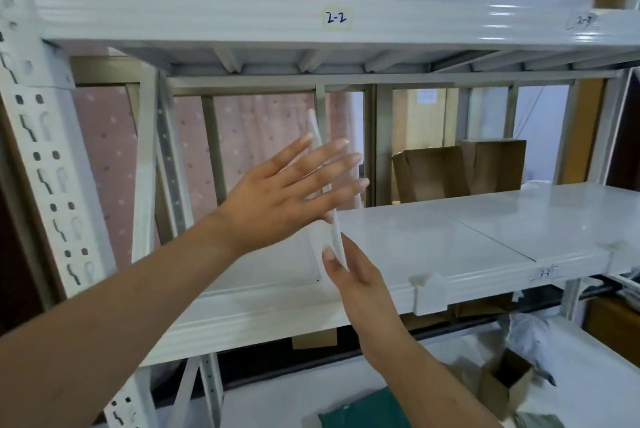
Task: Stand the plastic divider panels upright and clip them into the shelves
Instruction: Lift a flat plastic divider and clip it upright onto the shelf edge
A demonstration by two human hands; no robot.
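White metal shelves [450,240] fill your view. The divider panel [333,226] stands upright, edge-on, on the middle shelf. Your left hand [277,199] lies flat against its side, fingers spread; your right hand [360,285] pinches its front edge.

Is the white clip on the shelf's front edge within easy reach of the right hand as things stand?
Probably yes. The right hand sits just left of the white clip with only bare shelf edge between, though its thumb steadies the divider panel.
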